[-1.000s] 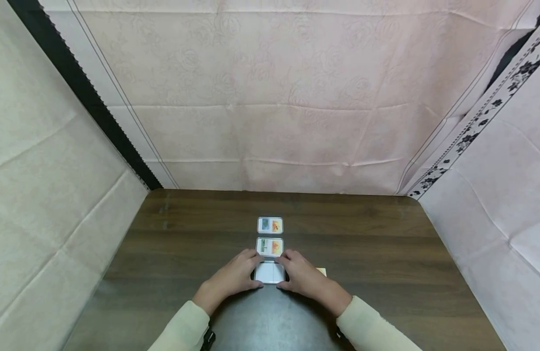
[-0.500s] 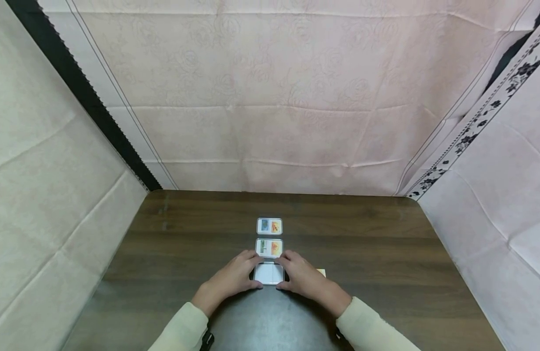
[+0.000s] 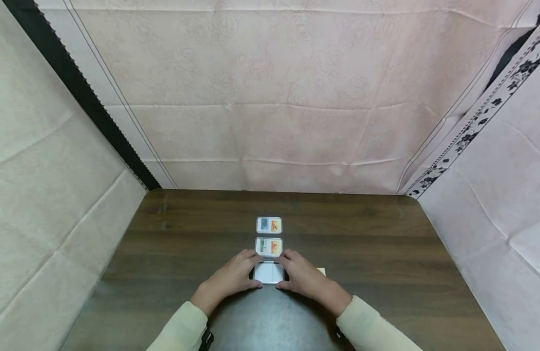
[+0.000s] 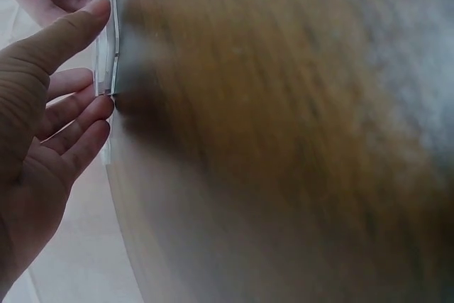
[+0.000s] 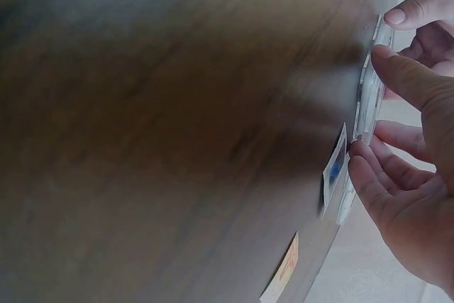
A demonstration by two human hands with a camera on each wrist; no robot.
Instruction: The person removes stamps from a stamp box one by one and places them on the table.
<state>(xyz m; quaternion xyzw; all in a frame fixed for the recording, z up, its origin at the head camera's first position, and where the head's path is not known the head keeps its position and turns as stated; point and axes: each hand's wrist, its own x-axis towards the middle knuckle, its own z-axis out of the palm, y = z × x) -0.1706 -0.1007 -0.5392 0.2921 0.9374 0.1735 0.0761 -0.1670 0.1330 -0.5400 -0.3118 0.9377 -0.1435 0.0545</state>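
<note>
Both hands hold a small flat clear case (image 3: 269,273) with a white face, low in the middle of the head view. My left hand (image 3: 232,274) grips its left end, thumb at the near edge and fingers at the far edge. At the opposite end, my right hand (image 3: 302,274) grips it the same way. The wrist views show the case edge-on, as thin transparent layers between thumbs and fingers. Just beyond lies a second case (image 3: 269,247) with a green and an orange picture. A third case (image 3: 270,224), with a blue and an orange picture, lies farther back.
Beside the right hand, a pale card (image 3: 322,271) is partly hidden by the wrist. Two loose cards show in the right wrist view: one with a blue spot (image 5: 335,172), one orange (image 5: 284,272). Light cloths surround the brown wooden table (image 3: 186,234).
</note>
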